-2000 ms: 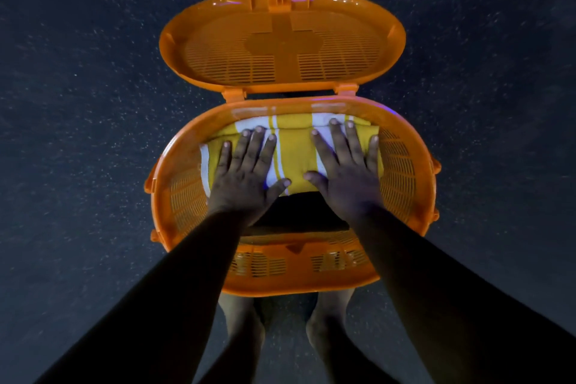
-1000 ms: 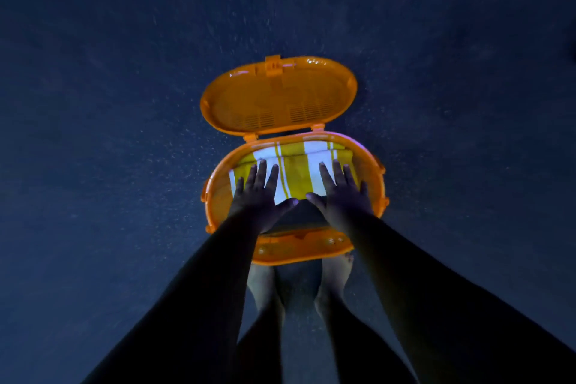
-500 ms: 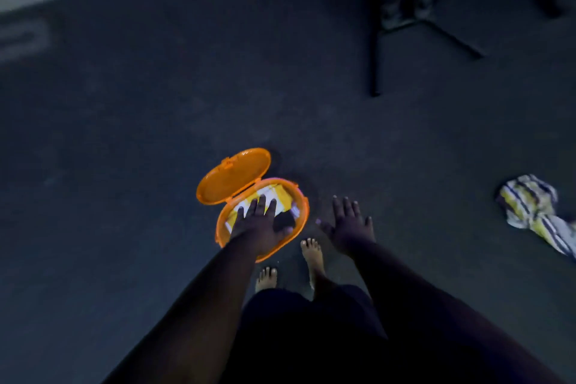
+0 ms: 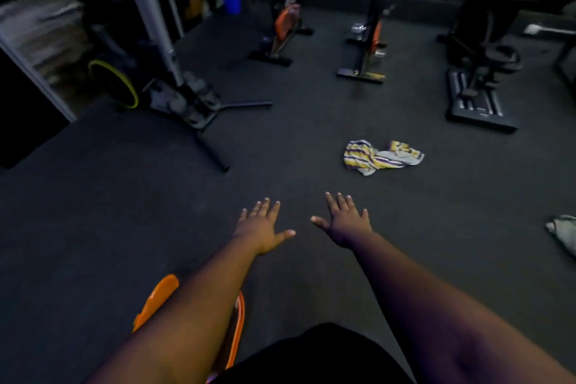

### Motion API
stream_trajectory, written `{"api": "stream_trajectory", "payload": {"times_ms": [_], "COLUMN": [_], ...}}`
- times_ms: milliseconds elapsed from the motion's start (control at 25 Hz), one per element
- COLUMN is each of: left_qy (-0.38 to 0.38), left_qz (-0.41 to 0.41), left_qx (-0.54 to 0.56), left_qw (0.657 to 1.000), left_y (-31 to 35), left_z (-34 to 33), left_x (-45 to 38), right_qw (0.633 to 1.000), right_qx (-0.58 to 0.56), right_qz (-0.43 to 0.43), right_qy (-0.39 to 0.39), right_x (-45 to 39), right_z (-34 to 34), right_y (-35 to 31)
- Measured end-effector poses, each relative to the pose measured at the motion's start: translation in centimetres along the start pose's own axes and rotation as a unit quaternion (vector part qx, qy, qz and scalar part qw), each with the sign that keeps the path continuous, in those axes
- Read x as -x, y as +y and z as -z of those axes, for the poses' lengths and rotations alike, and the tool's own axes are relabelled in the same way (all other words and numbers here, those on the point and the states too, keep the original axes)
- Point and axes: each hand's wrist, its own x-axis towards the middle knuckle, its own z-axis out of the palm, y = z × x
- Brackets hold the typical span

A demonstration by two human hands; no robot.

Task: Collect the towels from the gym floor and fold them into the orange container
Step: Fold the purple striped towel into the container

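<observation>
A dark rubber gym floor (image 4: 131,196) is carrying a crumpled striped towel (image 4: 378,158), a grey cloth (image 4: 564,232) at the right edge, the orange container (image 4: 157,296) and exercise bikes (image 4: 282,31) standing farther back.

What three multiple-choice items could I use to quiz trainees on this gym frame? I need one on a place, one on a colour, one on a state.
1. Where does the striped towel lie?
A. In the container
B. On the floor ahead of the hands, to the right
C. Draped on a machine

2. What colour is the container by the left arm?
A. Blue
B. Green
C. Orange

3. How are the left hand and right hand?
A. Open and empty
B. Both gripping a towel
C. Closed in fists

Answers:
1 B, the towel sits crumpled on the dark floor beyond the right hand.
2 C, orange plastic shows on either side of the forearm.
3 A, fingers spread with nothing held.
</observation>
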Motion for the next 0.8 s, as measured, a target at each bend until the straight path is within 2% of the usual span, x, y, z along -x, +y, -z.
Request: {"api": "stream_trajectory", "payload": {"times_ms": [280,440,600,800], "left_qy": [0.030,0.028,0.020,-0.015], "left_qz": [-0.064,-0.085,-0.090,-0.097], "left_qx": [-0.040,-0.047,-0.050,-0.057], "left_qw": [0.997,0.995,0.994,0.993], "left_y": [14.1,20.2,23.7,25.5], "left_z": [4.3,5.9,7.7,9.0], "left_x": [-7.5,-12.1,-17.5,-27.9], "right_qw": [0.997,0.996,0.995,0.995], "right_qx": [-0.023,-0.022,-0.016,-0.019], "right_qz": [-0.055,-0.071,-0.083,-0.100], "right_qy": [0.046,0.048,0.046,0.023], "right_x": [-2.0,-4.3,-7.7,-16.4], "right_z": [6.9,10.1,12.3,14.1], "right_y": [13.9,19.9,23.8,27.3]}}
